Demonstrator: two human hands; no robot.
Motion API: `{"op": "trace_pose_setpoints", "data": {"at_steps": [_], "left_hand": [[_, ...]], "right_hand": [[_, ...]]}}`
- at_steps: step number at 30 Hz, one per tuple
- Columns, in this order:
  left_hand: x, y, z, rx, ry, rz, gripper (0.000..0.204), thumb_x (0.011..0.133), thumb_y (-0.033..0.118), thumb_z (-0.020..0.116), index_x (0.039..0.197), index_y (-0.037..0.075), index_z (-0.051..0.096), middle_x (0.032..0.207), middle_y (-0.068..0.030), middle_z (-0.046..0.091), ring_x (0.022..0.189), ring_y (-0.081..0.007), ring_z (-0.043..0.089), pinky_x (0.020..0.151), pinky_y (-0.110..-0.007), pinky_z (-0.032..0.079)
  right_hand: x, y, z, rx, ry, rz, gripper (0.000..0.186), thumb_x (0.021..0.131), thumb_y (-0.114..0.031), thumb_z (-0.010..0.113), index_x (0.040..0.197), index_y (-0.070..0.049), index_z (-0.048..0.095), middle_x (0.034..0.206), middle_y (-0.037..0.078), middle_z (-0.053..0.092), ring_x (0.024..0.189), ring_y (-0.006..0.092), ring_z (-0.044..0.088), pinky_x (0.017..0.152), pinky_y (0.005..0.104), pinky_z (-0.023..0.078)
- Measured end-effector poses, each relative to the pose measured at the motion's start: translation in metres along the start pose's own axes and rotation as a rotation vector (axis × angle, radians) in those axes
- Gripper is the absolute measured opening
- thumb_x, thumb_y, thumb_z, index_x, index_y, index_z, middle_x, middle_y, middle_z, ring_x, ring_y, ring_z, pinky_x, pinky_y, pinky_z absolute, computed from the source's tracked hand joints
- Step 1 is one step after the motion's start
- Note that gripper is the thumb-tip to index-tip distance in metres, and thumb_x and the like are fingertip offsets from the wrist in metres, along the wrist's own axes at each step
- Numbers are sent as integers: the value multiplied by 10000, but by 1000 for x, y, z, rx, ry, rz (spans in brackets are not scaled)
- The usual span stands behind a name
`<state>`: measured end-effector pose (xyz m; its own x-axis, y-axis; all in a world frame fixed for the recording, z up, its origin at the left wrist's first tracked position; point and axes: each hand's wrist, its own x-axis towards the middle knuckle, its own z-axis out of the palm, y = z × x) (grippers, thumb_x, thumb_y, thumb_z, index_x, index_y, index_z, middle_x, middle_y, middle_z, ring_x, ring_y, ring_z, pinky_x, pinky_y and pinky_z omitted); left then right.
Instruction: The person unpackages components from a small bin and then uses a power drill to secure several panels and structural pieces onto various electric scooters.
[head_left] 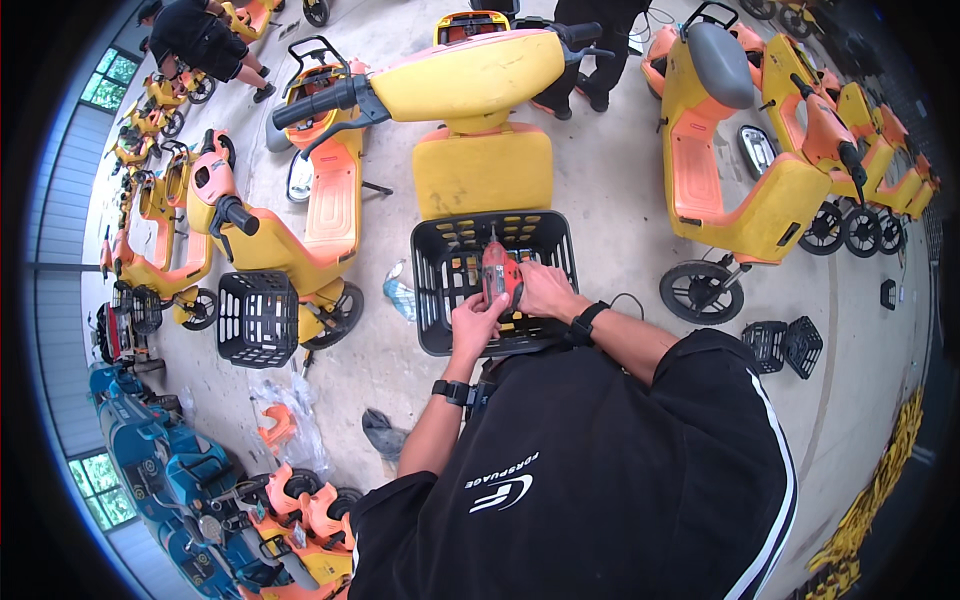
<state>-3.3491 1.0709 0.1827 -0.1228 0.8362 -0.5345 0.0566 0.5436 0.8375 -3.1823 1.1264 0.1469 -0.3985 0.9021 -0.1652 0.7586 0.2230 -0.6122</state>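
Inside the black plastic basket [422, 290] on the front of a yellow scooter [482, 172], I hold a red power drill [495, 270]. Its bit points away from me toward the basket's far wall, next to the scooter's front panel. My right hand [545, 290] is wrapped round the drill's grip, coming in from the right side. The fingers of my left hand [476, 326] are closed on the rear of the drill body. Whether the bit touches a screw is too small to tell. Above the basket stretches the scooter's handlebar [460, 80], its black grip on the left.
An orange and yellow scooter with a black basket [257, 318] stands at left, another scooter [750, 215] at right. Two loose baskets [783, 346] lie on the floor at right. Clear plastic wrap [305, 425] lies at lower left. Two people [195, 40] are beyond.
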Motion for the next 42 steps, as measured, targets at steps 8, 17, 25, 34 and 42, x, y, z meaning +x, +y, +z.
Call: {"op": "trace_pose_setpoints", "data": {"at_steps": [8, 17, 25, 34, 42], "left_hand": [[2, 1, 6, -51, -38, -45, 550, 871, 333, 687, 1208, -70, 525, 758, -65, 649, 507, -81, 556, 403, -215, 433], [14, 9, 17, 426, 102, 148, 518, 866, 434, 602, 1121, -17, 581, 881, -206, 683, 790, -348, 676, 703, -399, 521], [10, 24, 15, 491, 25, 66, 571, 847, 456, 615, 1121, -45, 609, 960, -228, 675, 929, -318, 663, 842, -363, 488], [7, 30, 17, 427, 48, 130, 523, 837, 419, 639, 1110, -27, 611, 927, -235, 678, 894, -355, 667, 805, -394, 501], [3, 37, 17, 455, 82, 126, 545, 829, 416, 651, 1154, -16, 589, 922, -244, 679, 889, -372, 672, 801, -408, 507]], "right_hand": [[0, 1, -2, 5, -22, 49, 484, 734, -413, 692, 964, 2, 594, 972, 201, 640, 894, 391, 631, 766, 466, 515], [-1, -2, -3, 142, -17, 102, 384, 740, -319, 664, 972, -19, 598, 963, 198, 647, 904, 402, 625, 787, 476, 506], [1, -2, 4, 227, -20, 136, 362, 728, -301, 665, 971, -40, 600, 957, 199, 654, 910, 397, 629, 790, 484, 502], [0, -6, 0, 263, 17, 117, 322, 746, -278, 637, 955, -36, 601, 928, 201, 651, 890, 405, 623, 782, 491, 496], [0, -4, 9, 264, 41, 167, 296, 750, -269, 635, 931, -38, 600, 890, 214, 648, 855, 420, 621, 759, 497, 496]]}}
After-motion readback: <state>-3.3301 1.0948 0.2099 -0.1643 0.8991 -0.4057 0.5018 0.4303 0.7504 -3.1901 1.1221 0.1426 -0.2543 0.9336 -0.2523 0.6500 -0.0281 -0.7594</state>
